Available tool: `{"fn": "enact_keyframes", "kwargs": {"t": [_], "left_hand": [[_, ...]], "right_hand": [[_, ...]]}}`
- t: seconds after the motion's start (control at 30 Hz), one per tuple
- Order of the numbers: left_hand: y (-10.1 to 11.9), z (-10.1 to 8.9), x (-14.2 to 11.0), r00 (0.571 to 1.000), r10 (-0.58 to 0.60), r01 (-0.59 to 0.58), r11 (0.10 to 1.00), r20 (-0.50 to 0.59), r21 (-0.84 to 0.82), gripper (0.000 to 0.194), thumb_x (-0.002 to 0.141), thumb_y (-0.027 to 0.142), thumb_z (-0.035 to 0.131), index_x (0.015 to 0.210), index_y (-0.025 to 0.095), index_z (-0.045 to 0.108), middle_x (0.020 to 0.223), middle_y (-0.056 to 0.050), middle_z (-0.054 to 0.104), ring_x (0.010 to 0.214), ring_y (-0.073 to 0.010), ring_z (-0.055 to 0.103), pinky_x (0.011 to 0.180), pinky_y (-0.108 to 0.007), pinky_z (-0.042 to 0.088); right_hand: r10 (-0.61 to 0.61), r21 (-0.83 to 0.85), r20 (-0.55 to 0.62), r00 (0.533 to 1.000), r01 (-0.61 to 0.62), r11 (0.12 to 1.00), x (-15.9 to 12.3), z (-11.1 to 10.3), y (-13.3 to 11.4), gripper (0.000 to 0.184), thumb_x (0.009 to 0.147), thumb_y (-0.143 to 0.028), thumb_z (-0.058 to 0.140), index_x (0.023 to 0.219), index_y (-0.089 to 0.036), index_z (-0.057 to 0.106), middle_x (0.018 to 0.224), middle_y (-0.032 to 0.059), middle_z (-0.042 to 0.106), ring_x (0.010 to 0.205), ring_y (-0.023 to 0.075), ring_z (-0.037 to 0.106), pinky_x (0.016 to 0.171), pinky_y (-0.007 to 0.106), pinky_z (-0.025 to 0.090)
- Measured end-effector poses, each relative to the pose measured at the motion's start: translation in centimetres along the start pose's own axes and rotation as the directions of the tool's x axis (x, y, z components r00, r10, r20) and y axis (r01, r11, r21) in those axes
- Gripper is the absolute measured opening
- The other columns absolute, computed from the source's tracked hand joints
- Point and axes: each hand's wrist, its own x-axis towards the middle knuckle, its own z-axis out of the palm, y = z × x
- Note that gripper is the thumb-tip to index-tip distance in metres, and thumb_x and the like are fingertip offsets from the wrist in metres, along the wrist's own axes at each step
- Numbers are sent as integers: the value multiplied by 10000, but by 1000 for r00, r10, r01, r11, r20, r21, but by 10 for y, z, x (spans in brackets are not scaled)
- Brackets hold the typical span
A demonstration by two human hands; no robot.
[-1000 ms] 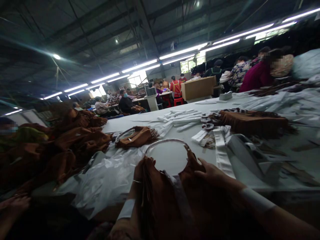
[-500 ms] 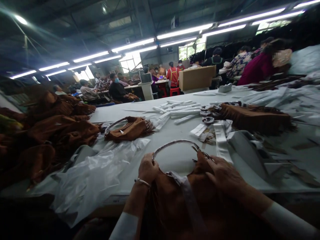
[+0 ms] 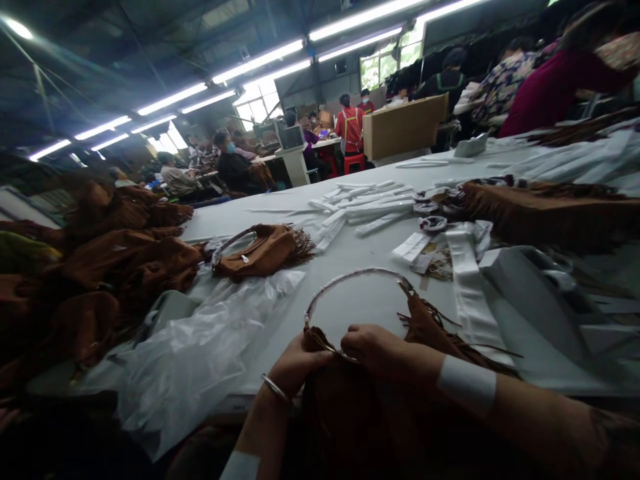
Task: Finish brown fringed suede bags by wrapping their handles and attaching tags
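A brown fringed bag (image 3: 425,327) lies at the near edge of the white table (image 3: 350,260), its wrapped ring handle (image 3: 350,277) arching over the tabletop. My left hand (image 3: 295,367), with a bangle at the wrist, is closed on the bag's top edge at the handle's left end. My right hand (image 3: 380,350) lies just right of it, fingers curled onto the same edge near the bag's opening. The two hands nearly touch.
Clear plastic bags (image 3: 200,347) lie to the left, beside a heap of brown bags (image 3: 100,267). One finished bag (image 3: 260,250) sits mid-table. White paper strips (image 3: 370,210), a white strap (image 3: 467,280) and more fringed pieces (image 3: 545,207) lie to the right. Other people work at the back.
My right hand has slid left along the bag's top edge to meet my left hand. The bag's right side and fringe are now uncovered. The view has tilted down slightly.
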Motion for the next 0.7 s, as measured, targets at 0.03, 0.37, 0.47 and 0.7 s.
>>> {"fn": "enact_keyframes", "kwargs": {"t": [0.03, 0.37, 0.47, 0.7], "left_hand": [[0, 3, -2, 999, 7, -7, 1000, -37, 1, 351, 632, 267, 862, 860, 158, 619, 781, -5, 656, 760, -164, 599, 717, -268, 449], [21, 22, -17, 989, 138, -146, 978, 57, 148, 470, 645, 200, 833, 1064, 186, 620, 1061, -58, 710, 993, -258, 647, 831, -322, 497], [21, 20, -15, 986, 137, -128, 988, -97, 90, 450, 629, 277, 857, 998, 178, 620, 926, -31, 705, 878, -226, 652, 781, -310, 502], [11, 14, -7, 752, 424, 63, 716, -505, 695, 553, 741, 346, 741, 1210, 93, 592, 1155, -176, 664, 1116, -345, 607, 1000, -515, 477]], "right_hand": [[-28, -71, -2, 1000, 28, 997, -3, 0, 1, 176, 844, -116, 548, 926, -152, 700, 957, 95, 695, 779, 172, 619, 679, 261, 438], [-312, -209, -20, 950, 301, 930, 18, -33, -19, 159, 919, -154, 548, 1041, -145, 649, 956, 95, 676, 845, 197, 592, 768, 301, 470], [-236, -193, -142, 961, 207, 959, 16, -33, -16, 201, 910, -191, 604, 1103, -177, 655, 1058, 103, 681, 956, 220, 600, 862, 343, 465], [140, -86, -257, 956, -167, 982, -30, 13, -23, 287, 896, -382, 640, 1068, -154, 663, 1104, 139, 668, 1032, 319, 593, 933, 483, 443]]}}
